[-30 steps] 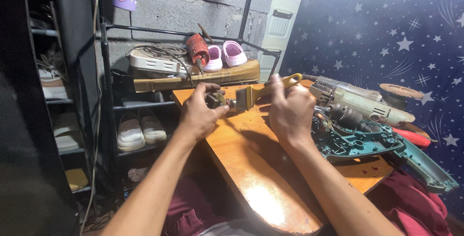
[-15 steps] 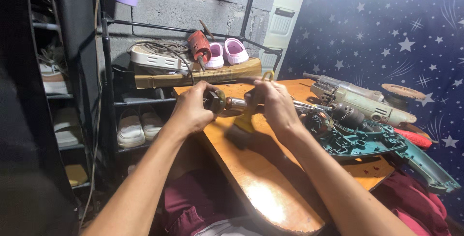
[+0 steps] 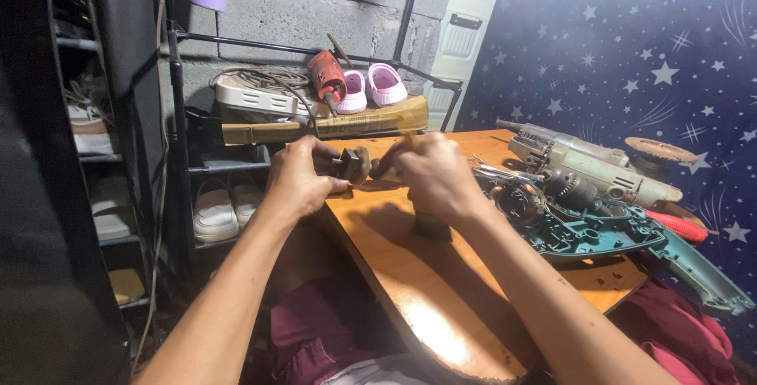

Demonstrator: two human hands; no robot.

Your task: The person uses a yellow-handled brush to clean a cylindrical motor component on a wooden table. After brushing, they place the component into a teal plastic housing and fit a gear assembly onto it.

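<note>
My left hand (image 3: 300,176) and my right hand (image 3: 430,176) meet above the near-left corner of a wooden table (image 3: 441,306). Between them they grip a small dark metal motor part (image 3: 356,166), round with a short shaft. The left fingers pinch its left end; the right hand wraps its right end and hides most of it. A dark handle-like piece (image 3: 430,226) shows under the right wrist on the table.
An opened teal power-drill housing (image 3: 599,231) with its chuck lies on the table's right half, beside a grey angle grinder (image 3: 591,164). A black shelf rack (image 3: 177,117) on the left carries shoes, pink sandals (image 3: 371,87), a red tool (image 3: 327,77) and a wooden plank.
Both hands have drawn closer together and slightly toward me with the part. The right hand now covers more of it, and the yellowish tool seen earlier is hidden.
</note>
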